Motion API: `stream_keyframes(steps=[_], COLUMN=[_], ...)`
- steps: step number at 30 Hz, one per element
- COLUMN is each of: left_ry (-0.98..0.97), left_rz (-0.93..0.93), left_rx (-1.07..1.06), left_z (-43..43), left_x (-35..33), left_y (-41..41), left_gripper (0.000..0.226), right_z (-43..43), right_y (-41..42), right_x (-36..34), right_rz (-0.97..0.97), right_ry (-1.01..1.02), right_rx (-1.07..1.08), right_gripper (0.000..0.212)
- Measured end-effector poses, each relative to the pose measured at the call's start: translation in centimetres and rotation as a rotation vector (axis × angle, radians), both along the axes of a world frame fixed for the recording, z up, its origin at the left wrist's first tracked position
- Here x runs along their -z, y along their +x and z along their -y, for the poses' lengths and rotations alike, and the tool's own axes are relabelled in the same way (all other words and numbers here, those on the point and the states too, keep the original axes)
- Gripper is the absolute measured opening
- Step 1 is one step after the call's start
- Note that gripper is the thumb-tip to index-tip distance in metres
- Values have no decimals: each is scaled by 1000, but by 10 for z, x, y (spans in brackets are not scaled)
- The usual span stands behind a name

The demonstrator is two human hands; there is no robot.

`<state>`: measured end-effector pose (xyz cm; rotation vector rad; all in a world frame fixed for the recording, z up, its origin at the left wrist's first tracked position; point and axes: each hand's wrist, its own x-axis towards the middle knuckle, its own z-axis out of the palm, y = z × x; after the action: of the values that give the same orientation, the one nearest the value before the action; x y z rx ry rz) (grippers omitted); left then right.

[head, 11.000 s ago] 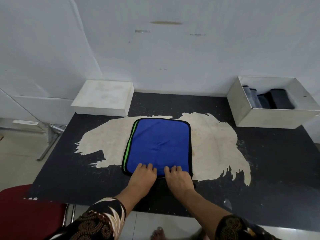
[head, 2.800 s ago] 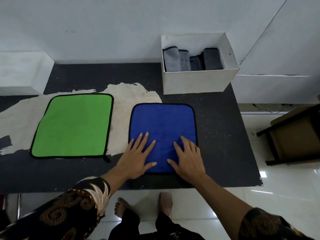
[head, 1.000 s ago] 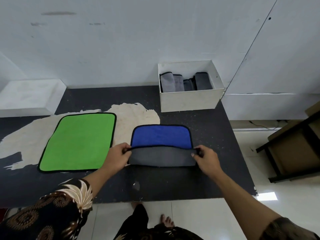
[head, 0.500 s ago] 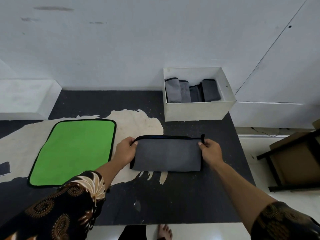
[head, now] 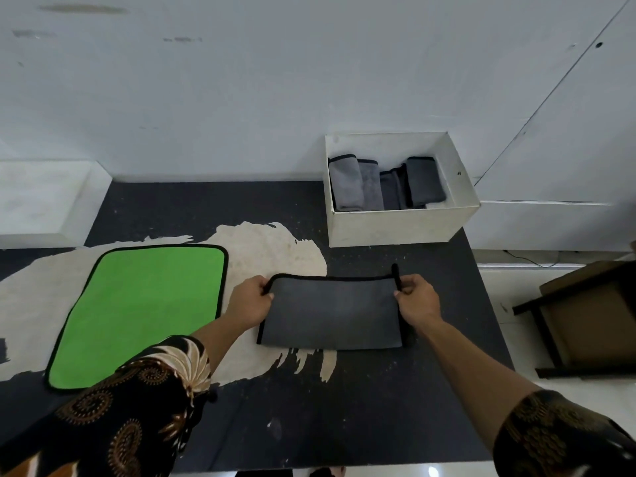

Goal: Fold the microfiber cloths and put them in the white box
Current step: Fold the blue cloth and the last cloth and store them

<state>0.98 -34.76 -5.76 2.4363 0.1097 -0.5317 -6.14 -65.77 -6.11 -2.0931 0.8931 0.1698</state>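
1. The folded cloth, grey side up, lies on the black table, its long axis running left-right.
2. The left hand and the right hand pinch its far corners.
3. The white box stands beyond.

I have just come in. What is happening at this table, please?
A person is folding microfiber cloths at a black table with worn pale patches. The left hand and the right hand each pinch a far corner of a dark grey cloth with black edging, which lies folded on the table. A bright green cloth lies flat and unfolded to its left. The open white box at the far right of the table already holds several folded grey cloths.
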Motion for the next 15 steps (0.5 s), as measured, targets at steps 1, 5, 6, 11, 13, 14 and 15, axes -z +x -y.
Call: stream_keyframes(steps=[1,5,6,11,13,14,15], left_ry=[-9,-42,-35,80,94,94,98], left_rz=[18,-121,-173,-285,-322,-334,-338], left_rx=[-32,-30,17,199,216,221,224], left_z=[0,-4,-6,-19,-22,-24,-24], left_x=[0,1,1,-3,-3,-3,-2], left_y=[0,-2,-4,-6,-10,-12,-14], left_gripper=[17,43,54,85,90,91,91], right_z=[-1,-4,-5,-14,-21,-24,-26], right_y=[1,-1,-3,-24,-37,-42,-47], right_x=[-2,-5,-6,-12,-12,-11,-10], right_rz=[10,-40,-62,-134,-170,-181,-184], right_ry=[1,1,4,-57,-110,-138,-157], right_rx=[12,-28,-47,-114,-154,-165,-168], right_gripper=[27,44,49,69,66,65,64])
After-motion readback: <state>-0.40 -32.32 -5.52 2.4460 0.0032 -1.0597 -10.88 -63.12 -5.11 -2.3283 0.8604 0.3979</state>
